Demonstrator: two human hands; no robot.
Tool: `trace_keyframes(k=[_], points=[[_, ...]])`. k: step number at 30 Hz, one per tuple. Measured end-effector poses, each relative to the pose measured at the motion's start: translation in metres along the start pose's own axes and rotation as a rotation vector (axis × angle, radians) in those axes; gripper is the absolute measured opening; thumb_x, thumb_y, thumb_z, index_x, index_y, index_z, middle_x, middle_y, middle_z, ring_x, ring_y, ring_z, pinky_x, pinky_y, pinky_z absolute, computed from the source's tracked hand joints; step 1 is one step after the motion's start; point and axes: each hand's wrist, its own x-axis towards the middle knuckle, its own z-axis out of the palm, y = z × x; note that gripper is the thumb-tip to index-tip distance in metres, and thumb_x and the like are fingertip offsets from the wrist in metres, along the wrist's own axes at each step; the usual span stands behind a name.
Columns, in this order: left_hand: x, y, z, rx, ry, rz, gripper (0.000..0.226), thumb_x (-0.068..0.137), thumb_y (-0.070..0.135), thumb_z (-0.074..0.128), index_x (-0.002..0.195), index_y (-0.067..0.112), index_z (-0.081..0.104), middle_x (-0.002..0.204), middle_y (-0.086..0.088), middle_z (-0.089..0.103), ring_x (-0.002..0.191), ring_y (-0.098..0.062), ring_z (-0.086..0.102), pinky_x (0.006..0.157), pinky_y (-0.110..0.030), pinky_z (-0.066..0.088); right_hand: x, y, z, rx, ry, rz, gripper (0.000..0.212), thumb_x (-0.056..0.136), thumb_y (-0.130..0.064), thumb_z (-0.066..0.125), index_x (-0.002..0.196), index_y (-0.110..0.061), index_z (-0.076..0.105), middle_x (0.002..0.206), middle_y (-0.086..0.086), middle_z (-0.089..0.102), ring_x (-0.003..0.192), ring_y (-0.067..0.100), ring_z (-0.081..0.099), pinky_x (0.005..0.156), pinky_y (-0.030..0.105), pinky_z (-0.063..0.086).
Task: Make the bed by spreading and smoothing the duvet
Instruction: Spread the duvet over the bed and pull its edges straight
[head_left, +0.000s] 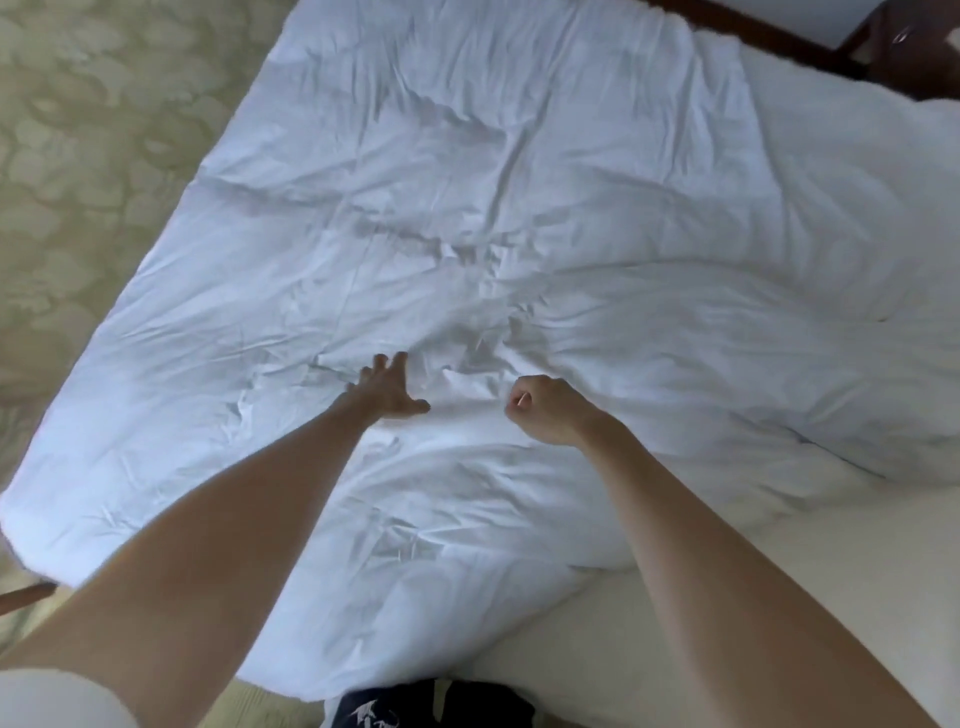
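A white duvet (467, 208) lies spread over the bed, full of creases, most of them bunched near its middle. My left hand (387, 387) rests flat on the duvet with fingers apart, palm down. My right hand (545, 408) sits just to its right, curled into a fist on the cloth; whether it pinches any fabric is unclear. Both arms reach forward from the near edge of the bed.
A cream sheet (649, 623) shows bare at the near right, beyond the duvet's edge. A dark wooden headboard (769, 31) and a nightstand (919, 47) stand at the top right. Patterned green carpet (78, 156) fills the left.
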Motion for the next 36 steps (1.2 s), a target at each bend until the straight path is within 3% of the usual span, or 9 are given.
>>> trace_keyframes(k=[3, 6, 11, 18, 20, 23, 27, 31, 36], points=[[0.024, -0.033, 0.015, 0.000, -0.049, -0.100, 0.122, 0.075, 0.062, 0.072, 0.156, 0.023, -0.010, 0.165, -0.009, -0.005, 0.151, -0.031, 0.002, 0.117, -0.057, 0.012, 0.012, 0.006, 0.024, 0.070, -0.022, 0.021, 0.016, 0.094, -0.033, 0.051, 0.104, -0.026, 0.061, 0.109, -0.005, 0.065, 0.098, 0.018, 0.061, 0.084, 0.032, 0.052], [0.035, -0.059, 0.033, -0.139, -0.063, -0.161, 0.133, 0.065, 0.074, 0.072, 0.157, 0.018, -0.006, 0.164, -0.011, 0.013, 0.149, -0.032, 0.019, 0.117, -0.053, 0.020, 0.019, 0.008, 0.036, 0.262, 0.026, 0.087, 0.021, 0.093, -0.031, 0.054, 0.112, -0.025, 0.060, 0.110, -0.005, 0.063, 0.102, 0.018, 0.061, 0.080, 0.030, 0.047], [-0.016, -0.042, 0.037, -0.720, -0.049, 0.059, 0.082, 0.071, 0.044, 0.084, 0.139, 0.015, 0.046, 0.123, -0.007, 0.063, 0.102, -0.019, 0.063, 0.087, -0.034, 0.054, 0.007, -0.015, 0.044, 0.776, 0.103, 0.304, 0.046, 0.092, -0.042, 0.063, 0.130, -0.021, 0.051, 0.119, 0.003, 0.059, 0.108, 0.022, 0.063, 0.079, 0.038, 0.059], [-0.139, -0.016, 0.012, -0.550, -0.094, 0.315, 0.036, 0.081, 0.035, 0.071, 0.116, 0.035, 0.065, 0.097, 0.008, 0.073, 0.085, -0.014, 0.070, 0.080, -0.038, 0.057, -0.028, -0.080, 0.048, 1.195, 0.114, 0.555, 0.122, 0.051, -0.071, 0.082, 0.148, -0.015, 0.033, 0.130, 0.009, 0.058, 0.109, 0.029, 0.063, 0.076, 0.042, 0.062], [-0.169, -0.004, 0.018, -0.448, -0.119, 0.341, 0.015, 0.083, 0.026, 0.066, 0.095, 0.034, 0.068, 0.087, 0.008, 0.073, 0.079, -0.014, 0.069, 0.075, -0.034, 0.055, -0.047, -0.085, 0.055, 1.132, 0.257, 0.557, 0.115, 0.064, -0.053, 0.087, 0.150, -0.010, 0.024, 0.138, 0.012, 0.053, 0.119, 0.032, 0.058, 0.092, 0.039, 0.055], [-0.209, 0.011, 0.032, -0.430, -0.191, 0.389, 0.016, 0.081, 0.018, 0.063, 0.077, 0.034, 0.065, 0.071, 0.012, 0.067, 0.066, -0.010, 0.064, 0.063, -0.028, 0.049, -0.085, -0.064, 0.071, 1.077, 0.452, 0.649, 0.067, 0.079, -0.026, 0.076, 0.135, -0.006, 0.043, 0.126, 0.015, 0.060, 0.109, 0.034, 0.062, 0.091, 0.036, 0.053], [-0.229, 0.013, 0.045, -0.420, -0.062, 0.386, 0.035, 0.082, 0.034, 0.071, 0.113, 0.041, 0.058, 0.092, 0.017, 0.065, 0.085, -0.007, 0.063, 0.070, -0.020, 0.045, -0.130, -0.039, 0.084, 1.252, 0.570, 0.653, 0.043, 0.081, -0.019, 0.070, 0.118, 0.000, 0.059, 0.104, 0.011, 0.066, 0.093, 0.032, 0.065, 0.086, 0.037, 0.056], [-0.250, 0.025, 0.056, -0.252, 0.011, 0.379, 0.030, 0.078, 0.052, 0.071, 0.098, 0.032, 0.060, 0.087, 0.011, 0.064, 0.087, -0.017, 0.063, 0.079, -0.035, 0.053, -0.171, -0.027, 0.090, 1.379, 0.704, 0.569, 0.038, 0.083, -0.016, 0.068, 0.118, -0.006, 0.059, 0.108, 0.010, 0.066, 0.104, 0.034, 0.065, 0.095, 0.042, 0.054], [-0.284, 0.041, 0.078, -0.153, 0.021, 0.286, 0.077, 0.062, 0.074, 0.066, 0.125, 0.029, 0.058, 0.114, 0.006, 0.062, 0.104, -0.019, 0.061, 0.091, -0.038, 0.052, -0.222, -0.003, 0.100, 1.458, 0.753, 0.460, 0.041, 0.084, -0.013, 0.067, 0.123, -0.005, 0.059, 0.104, 0.005, 0.064, 0.102, 0.029, 0.064, 0.090, 0.034, 0.052]])
